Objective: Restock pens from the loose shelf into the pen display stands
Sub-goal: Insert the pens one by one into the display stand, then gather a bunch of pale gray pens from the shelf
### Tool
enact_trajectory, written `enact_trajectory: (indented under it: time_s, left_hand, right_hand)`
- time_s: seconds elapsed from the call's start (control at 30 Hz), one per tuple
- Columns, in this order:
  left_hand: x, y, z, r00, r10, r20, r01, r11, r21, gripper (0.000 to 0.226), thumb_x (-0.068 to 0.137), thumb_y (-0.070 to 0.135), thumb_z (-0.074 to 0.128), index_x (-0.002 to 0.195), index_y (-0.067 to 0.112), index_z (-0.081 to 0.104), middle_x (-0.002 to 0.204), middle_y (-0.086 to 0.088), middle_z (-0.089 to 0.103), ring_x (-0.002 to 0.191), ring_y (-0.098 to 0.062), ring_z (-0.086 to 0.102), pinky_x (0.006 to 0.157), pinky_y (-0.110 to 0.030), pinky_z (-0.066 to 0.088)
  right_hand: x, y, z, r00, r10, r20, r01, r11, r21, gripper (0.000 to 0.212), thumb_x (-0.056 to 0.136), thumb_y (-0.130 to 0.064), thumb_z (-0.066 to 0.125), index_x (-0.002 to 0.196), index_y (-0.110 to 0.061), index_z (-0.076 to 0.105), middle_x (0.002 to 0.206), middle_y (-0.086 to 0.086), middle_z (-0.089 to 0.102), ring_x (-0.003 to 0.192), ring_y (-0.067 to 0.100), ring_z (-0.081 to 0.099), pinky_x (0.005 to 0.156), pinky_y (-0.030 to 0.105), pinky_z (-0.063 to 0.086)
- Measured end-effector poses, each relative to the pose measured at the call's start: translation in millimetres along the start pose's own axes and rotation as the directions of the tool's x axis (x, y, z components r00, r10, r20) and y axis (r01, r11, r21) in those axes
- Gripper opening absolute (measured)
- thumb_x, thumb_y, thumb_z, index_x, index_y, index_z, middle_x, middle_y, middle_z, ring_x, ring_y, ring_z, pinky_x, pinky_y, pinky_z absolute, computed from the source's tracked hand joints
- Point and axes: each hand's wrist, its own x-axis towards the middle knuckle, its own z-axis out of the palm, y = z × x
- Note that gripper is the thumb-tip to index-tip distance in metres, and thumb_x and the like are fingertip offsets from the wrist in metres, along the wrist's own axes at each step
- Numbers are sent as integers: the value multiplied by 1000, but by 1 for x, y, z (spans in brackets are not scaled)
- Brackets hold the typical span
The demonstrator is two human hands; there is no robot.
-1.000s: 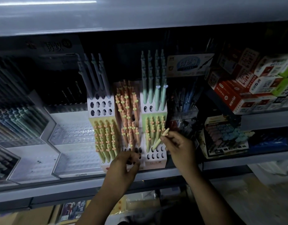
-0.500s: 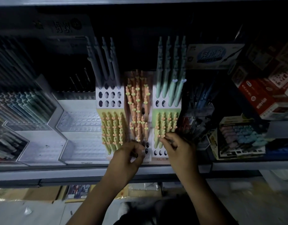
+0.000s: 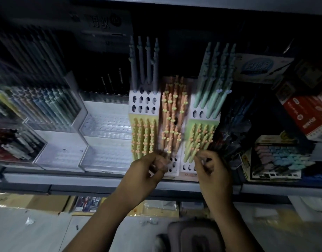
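Fingers (image 3: 156, 161) curled: left hand (image 3: 147, 171), right hand (image 3: 213, 171) at pens (image 3: 198, 139).

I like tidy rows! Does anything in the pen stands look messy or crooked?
Yes. The orange pens in the middle column lean different ways, with a gap showing, while the yellow-green pens to their left stand in even rows. A crumpled scrap lies on the floor.
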Motion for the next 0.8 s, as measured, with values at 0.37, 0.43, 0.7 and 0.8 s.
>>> enact_trajectory:
  time_s: [0.37,0.43,0.7,0.8]
  left_hand:
    - [-168,-47,-153,938,-56,-342,73,997,37,12,94,29,68,101,38,62,96,19,67,88,-2,65,74,-24,55]
    - [-220,-56,-194,900,-71,-429,94,995,33,11,94,29,68,103,35,64,96,17,67,86,-3,65,74,-27,55]
    - [-454,-107,-355,674,-145,-724,315,943,104,15,93,30,68,108,30,64,102,13,66,89,-6,64,80,-36,55]
    - [-534,-123,-410,554,-195,-809,413,908,64,19,94,34,68,112,33,64,104,16,66,91,-3,64,79,-30,55]
  right_hand:
    - [-104,-179,91,787,-427,446,439,895,82,15,91,-20,73,105,-20,68,89,-23,55,75,-5,56,67,5,42]
    - [-136,-228,123,692,-503,518,515,847,135,16,91,-24,71,106,-25,65,100,-19,61,80,1,58,71,21,52]
    - [-289,-432,244,185,-741,645,765,521,379,23,97,-36,63,119,-28,60,107,-18,54,86,6,54,74,33,51]
    - [-350,-504,284,25,-777,629,789,402,465,23,97,-38,60,118,-28,59,110,-13,57,88,12,58,76,40,53]
